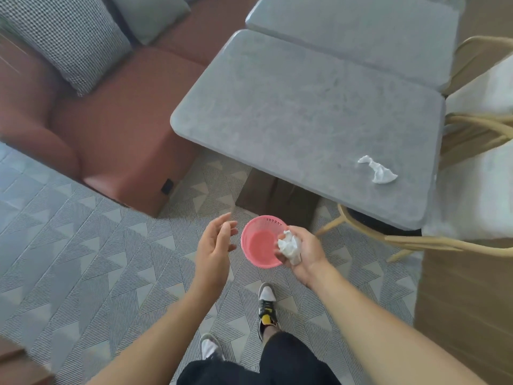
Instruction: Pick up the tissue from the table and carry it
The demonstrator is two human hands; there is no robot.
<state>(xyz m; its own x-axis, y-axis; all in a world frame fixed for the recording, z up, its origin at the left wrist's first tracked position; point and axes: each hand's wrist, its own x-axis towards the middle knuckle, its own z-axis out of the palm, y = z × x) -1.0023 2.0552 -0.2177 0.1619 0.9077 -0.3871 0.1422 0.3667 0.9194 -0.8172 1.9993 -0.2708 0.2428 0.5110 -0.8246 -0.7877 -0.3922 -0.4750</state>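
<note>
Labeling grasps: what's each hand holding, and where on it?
Right hand grips a crumpled white tissue, fingers wrapped round the wad, over the pink basket. Left hand is open and holds nothing.

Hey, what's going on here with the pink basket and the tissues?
A person stands by a grey table. Their right hand grips a crumpled white tissue over a small pink basket on the patterned floor. The left hand hovers open beside the basket. Another crumpled tissue lies on the table.
</note>
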